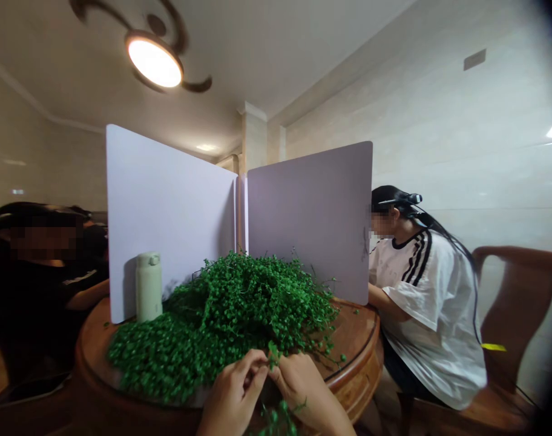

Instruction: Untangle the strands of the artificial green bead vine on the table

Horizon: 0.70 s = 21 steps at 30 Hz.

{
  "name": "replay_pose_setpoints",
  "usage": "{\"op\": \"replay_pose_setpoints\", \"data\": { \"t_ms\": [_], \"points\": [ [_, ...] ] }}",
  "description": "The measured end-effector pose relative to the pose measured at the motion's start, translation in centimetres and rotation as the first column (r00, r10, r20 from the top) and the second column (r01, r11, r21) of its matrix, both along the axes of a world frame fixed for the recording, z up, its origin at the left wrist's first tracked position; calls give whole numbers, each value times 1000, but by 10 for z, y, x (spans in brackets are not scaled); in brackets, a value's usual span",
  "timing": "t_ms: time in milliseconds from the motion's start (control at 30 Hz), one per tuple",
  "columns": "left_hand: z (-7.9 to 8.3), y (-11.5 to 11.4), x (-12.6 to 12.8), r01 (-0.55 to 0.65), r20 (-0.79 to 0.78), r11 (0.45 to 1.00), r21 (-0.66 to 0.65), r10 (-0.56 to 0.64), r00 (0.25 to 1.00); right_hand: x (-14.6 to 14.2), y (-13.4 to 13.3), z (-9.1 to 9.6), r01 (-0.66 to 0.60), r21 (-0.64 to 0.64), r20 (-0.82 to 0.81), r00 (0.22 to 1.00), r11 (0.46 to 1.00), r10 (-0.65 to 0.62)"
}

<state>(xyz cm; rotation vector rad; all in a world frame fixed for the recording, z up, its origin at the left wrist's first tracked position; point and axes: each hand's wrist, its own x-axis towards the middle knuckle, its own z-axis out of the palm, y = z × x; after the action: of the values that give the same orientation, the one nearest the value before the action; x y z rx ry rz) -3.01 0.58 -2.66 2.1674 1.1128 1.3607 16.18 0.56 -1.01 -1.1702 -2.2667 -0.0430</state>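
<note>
The right hand (298, 381) is closed, thumb against forefinger, pinching a green sprig (273, 354) at the table's near edge; its other fingers are hidden. The left hand (237, 390) is half curled, thumb and fingertips nearly meeting beside the sprig; whether it grips anything I cannot tell. The sprig's long axis runs roughly upright, its leafy tip pointing toward the table's far edge. Below the hands hang blurred greens (278, 421); whether they join the sprig is unclear.

Beyond, a springy, tangled heap of thin stems with small round heads (258, 297) fills the middle of the round, polished wooden table (371, 333). A flatter spread of loose green pieces (158, 357) reaches its near left edge. Near the left edge stands a smooth, pale green cylindrical bottle (149, 287), lid on, contents hidden. Behind it are two flat white panels (171, 218), upright and angled. A person in a white striped shirt (434, 303) sits by the right edge, another in black (44, 297) by the left
</note>
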Motion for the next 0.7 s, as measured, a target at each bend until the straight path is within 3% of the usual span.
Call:
{"op": "replay_pose_setpoints", "data": {
  "t_ms": [267,533,700],
  "points": [
    [-1,4,-6,123,135,992,-14,-120,984,-5,-6,8,68,-133,-20,997,989,-71],
    [7,1,-5,-29,194,999,-43,37,980,4,-5,6,-90,-131,-223,973,987,59],
    [3,8,-11,-41,205,993,-115,64,977,11,1,4,-158,-201,-369,926,967,75]
  ]
}}
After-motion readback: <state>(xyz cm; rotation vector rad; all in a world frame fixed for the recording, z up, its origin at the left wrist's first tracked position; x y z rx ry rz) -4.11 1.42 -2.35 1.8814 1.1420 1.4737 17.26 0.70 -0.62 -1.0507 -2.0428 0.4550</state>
